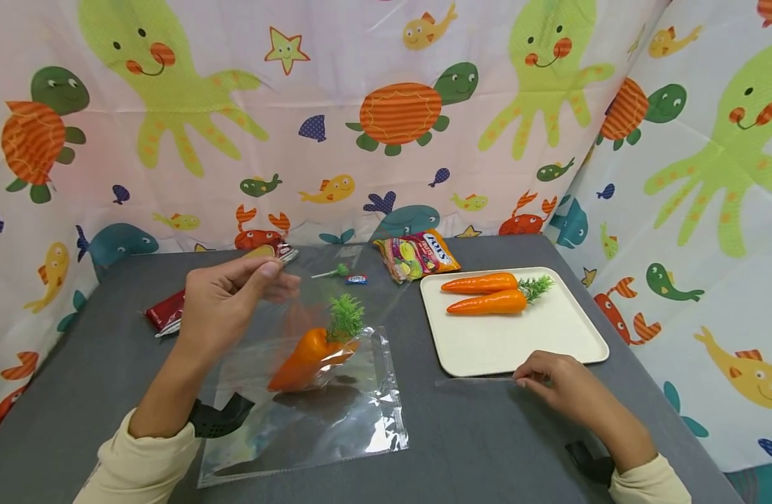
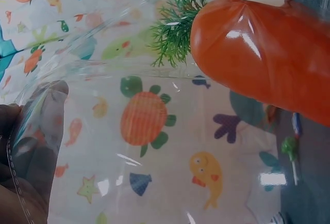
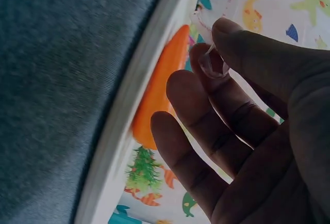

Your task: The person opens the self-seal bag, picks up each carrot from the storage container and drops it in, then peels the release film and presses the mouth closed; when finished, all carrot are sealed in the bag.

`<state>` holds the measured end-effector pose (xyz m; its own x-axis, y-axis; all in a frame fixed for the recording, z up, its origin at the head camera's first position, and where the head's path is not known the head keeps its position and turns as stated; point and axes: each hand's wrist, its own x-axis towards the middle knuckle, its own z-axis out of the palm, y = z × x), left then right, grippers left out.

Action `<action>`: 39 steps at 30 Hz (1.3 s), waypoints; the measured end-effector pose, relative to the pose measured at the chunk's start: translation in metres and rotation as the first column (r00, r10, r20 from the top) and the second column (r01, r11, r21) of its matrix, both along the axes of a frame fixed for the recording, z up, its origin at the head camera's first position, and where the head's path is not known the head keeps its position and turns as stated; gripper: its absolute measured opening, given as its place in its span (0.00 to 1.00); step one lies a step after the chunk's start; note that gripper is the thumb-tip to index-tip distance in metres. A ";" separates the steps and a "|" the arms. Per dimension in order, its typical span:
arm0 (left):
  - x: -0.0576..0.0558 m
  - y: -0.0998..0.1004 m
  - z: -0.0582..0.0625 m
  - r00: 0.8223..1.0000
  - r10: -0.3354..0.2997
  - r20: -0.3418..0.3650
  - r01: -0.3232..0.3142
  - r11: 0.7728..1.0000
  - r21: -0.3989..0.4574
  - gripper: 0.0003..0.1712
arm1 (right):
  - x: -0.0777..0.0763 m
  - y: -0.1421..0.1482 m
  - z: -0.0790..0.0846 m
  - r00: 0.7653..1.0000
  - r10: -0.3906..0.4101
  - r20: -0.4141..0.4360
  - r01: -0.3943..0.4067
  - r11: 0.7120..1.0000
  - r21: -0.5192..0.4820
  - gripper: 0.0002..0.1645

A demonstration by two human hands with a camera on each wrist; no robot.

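My left hand point(image 1: 228, 297) is raised and pinches the top edge of a clear plastic bag point(image 1: 260, 448), whose lower part spreads toward the table front. Inside the bag lies a toy carrot point(image 1: 306, 358) with a feathery green top; its orange body fills the upper right of the left wrist view. At the tray's front edge, my right hand point(image 1: 558, 381) holds a thin clear plastic strip point(image 1: 474, 382) between thumb and index finger. The strip's end curls at the fingertips in the right wrist view. Two more carrots point(image 1: 486, 301) lie side by side on the cream tray point(image 1: 537, 350).
Behind the tray's left corner is a colourful candy packet point(image 1: 417, 255). A green lollipop point(image 1: 341, 269) and a small blue-wrapped sweet point(image 1: 356, 279) lie beyond the bag. A dark red packet point(image 1: 165, 313) sits left of my left forearm. A patterned cloth point(image 1: 335, 140) hangs behind the table.
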<state>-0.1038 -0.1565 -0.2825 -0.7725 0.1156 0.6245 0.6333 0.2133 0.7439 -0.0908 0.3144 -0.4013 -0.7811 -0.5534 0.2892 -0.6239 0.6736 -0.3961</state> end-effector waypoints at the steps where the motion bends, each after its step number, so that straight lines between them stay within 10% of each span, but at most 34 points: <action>1: 0.000 0.000 0.000 1.000 -0.003 -0.001 0.003 1.000 -0.001 0.10 | 0.000 0.001 -0.002 1.000 0.005 0.009 -0.005 1.000 0.003 0.11; 12: -0.002 -0.003 -0.003 0.999 -0.028 -0.019 0.028 0.999 0.015 0.11 | -0.002 0.002 -0.003 0.972 -0.079 0.219 0.052 0.991 0.125 0.07; 39: -0.001 -0.003 -0.002 0.998 -0.041 -0.055 0.044 0.998 0.047 0.10 | -0.001 0.024 0.028 0.951 -0.241 0.194 0.205 0.961 0.187 0.06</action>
<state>-0.1050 -0.1594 -0.2848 -0.7324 0.1165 0.6708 0.6806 0.1505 0.7170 -0.0916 0.3388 -0.3734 -0.9233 -0.3834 0.0234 -0.3634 0.8521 -0.3766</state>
